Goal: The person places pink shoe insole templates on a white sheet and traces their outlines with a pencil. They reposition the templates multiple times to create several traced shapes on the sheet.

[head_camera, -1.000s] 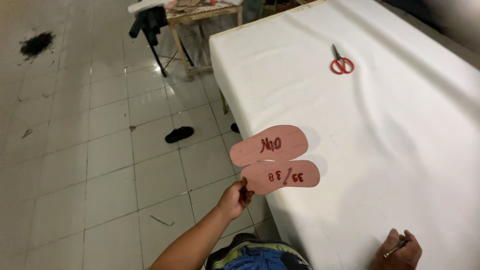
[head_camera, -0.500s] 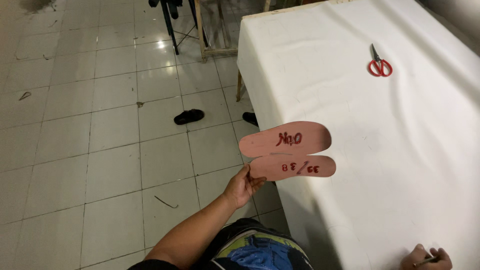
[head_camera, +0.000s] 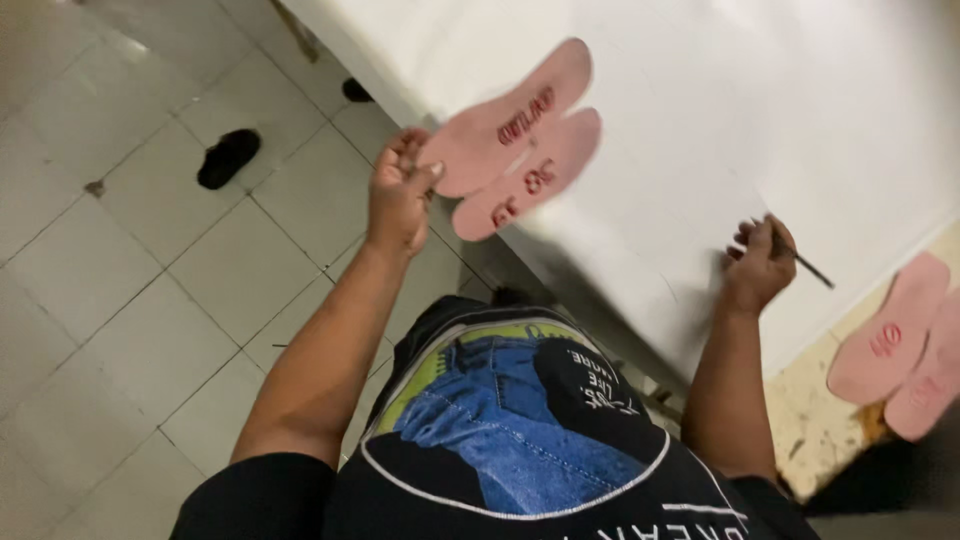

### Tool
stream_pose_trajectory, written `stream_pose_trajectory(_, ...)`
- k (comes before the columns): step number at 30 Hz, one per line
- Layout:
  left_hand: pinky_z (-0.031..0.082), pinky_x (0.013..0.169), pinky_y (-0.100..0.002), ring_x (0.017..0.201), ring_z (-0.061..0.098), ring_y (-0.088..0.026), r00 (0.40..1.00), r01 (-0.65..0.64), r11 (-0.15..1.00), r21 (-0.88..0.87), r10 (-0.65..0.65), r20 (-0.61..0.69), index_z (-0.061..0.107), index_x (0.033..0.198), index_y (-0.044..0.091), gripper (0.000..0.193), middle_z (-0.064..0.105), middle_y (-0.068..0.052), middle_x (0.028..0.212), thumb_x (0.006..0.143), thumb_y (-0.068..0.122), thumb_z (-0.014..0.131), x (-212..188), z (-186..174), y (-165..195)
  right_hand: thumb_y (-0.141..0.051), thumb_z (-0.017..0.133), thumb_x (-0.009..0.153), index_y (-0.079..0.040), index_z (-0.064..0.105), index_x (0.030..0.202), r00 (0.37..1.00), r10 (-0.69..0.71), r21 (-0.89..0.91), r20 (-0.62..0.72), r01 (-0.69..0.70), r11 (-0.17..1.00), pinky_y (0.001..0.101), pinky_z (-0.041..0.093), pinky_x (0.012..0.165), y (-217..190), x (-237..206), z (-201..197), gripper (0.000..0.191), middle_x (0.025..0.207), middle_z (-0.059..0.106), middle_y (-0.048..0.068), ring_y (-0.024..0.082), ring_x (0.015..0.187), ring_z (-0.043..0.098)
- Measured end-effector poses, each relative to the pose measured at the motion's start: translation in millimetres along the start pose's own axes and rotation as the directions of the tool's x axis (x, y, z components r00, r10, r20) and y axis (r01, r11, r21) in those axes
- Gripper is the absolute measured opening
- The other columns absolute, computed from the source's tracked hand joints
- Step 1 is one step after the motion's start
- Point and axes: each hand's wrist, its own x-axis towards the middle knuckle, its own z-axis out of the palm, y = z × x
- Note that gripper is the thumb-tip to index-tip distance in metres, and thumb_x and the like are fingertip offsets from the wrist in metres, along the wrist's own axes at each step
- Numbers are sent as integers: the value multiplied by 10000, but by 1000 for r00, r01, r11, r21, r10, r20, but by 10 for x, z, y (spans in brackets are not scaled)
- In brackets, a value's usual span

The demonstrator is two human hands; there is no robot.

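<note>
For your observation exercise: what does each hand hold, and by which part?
Left hand: two pink sole-shaped templates, by one end. Right hand: thin dark pen, by its upper part.

The table (head_camera: 700, 120) is the landmark; the left hand (head_camera: 398, 195) sits off its left edge, over the floor (head_camera: 120, 300), gripping two sole templates (head_camera: 515, 140) that overlap one another and reach from the hand over the table's edge; the right hand (head_camera: 760, 265) rests on the table near its front edge, holding a pen (head_camera: 805, 265); two more sole templates (head_camera: 905, 345) lie side by side beyond the table's right edge; a shoe (head_camera: 228, 158) lies on the floor, well left of the table; a second dark object (head_camera: 356, 90) sits on the floor just beside the table's left edge.
</note>
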Motion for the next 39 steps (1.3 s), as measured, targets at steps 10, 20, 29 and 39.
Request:
stream_pose_trajectory(10, 553, 993, -370, 1075, 676, -236, 981, 174, 968, -183, -187, -56, 570, 1201, -16, 248, 685, -142, 1172, 961, -36, 625, 551, 19, -518, -45, 682, 979, -30, 647, 1131, 989, 136, 89, -54, -131, 987, 260, 576, 688, 430, 118, -328, 157, 1008, 729, 77, 137, 821, 688)
stream_pose_trajectory(20, 563, 1124, -442, 1296, 646, -293, 932, 363, 931, -29, -363, 18, 519, 1356, -30, 349, 607, -177, 1404, 1013, 25, 553, 937, 265, -573, -4, 673, 978, -18, 635, 1103, 993, 101, 10, -69, -100, 995, 250, 559, 726, 666, 191, -609, 132, 1006, 711, 69, 102, 881, 663)
stream_pose_trajectory(29, 593, 801, -321, 949, 720, -194, 918, 395, 897, 201, -394, -43, 581, 1314, -7, 305, 714, -117, 1181, 1013, 34, 598, 1172, 40, -754, -26, 680, 985, -22, 619, 1095, 996, 58, -93, -68, -64, 994, 230, 539, 778, 630, 190, -338, 125, 969, 716, 52, 76, 851, 633)
stream_pose_trajectory(39, 555, 689, -272, 868, 695, -170, 937, 350, 900, 259, -342, -78, 593, 1294, -11, 282, 710, -123, 1124, 1021, 57, 615, 1094, 141, -689, -27, 664, 1006, -25, 627, 1025, 997, 19, -189, -70, -32, 981, 235, 434, 566, 464, 122, -311, 41, 765, 613, 19, 56, 642, 528)
